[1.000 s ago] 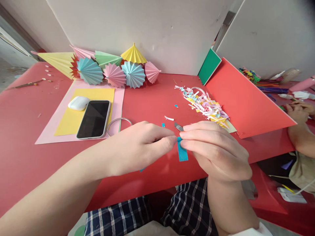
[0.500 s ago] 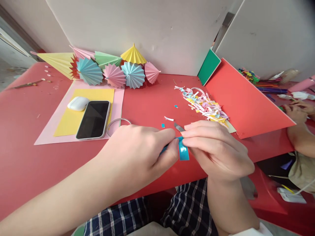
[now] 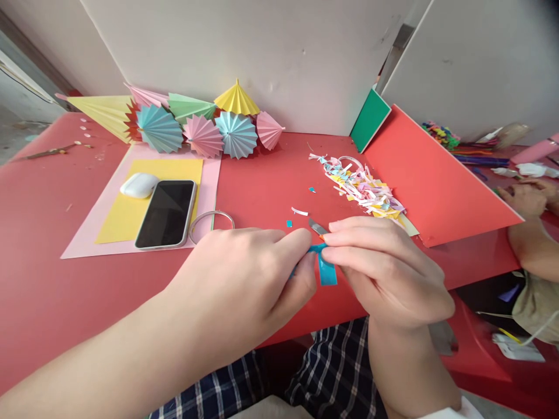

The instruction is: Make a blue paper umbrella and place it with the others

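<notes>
Over the front of the red table, my left hand (image 3: 262,273) pinches one end of a shiny blue strip (image 3: 327,270) between thumb and forefinger. Facing it, my right hand (image 3: 388,267) grips the same strip with its fingertips. A short length of the strip hangs down between the two hands. From the fingers of my right hand a small grey metal blade (image 3: 316,226) sticks out, with a touch of orange beside it; its handle is hidden. Just beyond the hands lie a tiny blue square (image 3: 289,223) and a white paper sliver (image 3: 299,211).
Folded paper umbrellas (image 3: 203,135) line the back. At left, a phone (image 3: 166,212) and a white earbud case (image 3: 138,185) rest on coloured paper; a ring (image 3: 212,213) lies nearby. Paper scraps (image 3: 362,185) are heaped beside a leaning red board (image 3: 441,180). Another person's hands (image 3: 530,198) are at far right.
Both hands keep hold of the blue strip. They have spread very slightly apart, so a little more of the strip shows between them.
</notes>
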Tool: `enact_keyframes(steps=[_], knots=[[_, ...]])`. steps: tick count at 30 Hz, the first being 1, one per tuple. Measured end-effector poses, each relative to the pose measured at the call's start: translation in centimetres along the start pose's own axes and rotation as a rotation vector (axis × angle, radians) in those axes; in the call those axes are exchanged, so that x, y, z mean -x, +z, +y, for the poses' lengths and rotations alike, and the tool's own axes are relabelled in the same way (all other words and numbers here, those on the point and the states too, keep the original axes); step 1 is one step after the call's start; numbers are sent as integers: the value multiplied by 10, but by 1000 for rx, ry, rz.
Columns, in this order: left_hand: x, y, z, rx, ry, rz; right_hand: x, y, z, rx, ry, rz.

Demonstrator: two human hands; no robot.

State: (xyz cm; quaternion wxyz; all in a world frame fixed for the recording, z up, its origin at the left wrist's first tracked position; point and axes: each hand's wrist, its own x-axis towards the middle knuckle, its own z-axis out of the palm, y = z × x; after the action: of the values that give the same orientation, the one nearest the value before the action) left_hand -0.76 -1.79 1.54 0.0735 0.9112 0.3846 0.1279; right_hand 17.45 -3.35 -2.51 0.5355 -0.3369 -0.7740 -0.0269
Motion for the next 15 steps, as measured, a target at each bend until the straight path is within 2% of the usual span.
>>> enact_keyframes(steps=[5, 10, 15], knots=[[-3, -3, -12, 222, 100, -71, 2, 1, 2, -23, -7, -6], [-8, -5, -21, 559, 8, -130, 1, 2, 2, -38, -18, -4], [-12, -3, -20, 740, -41, -189, 0, 0, 3, -2, -41, 4]])
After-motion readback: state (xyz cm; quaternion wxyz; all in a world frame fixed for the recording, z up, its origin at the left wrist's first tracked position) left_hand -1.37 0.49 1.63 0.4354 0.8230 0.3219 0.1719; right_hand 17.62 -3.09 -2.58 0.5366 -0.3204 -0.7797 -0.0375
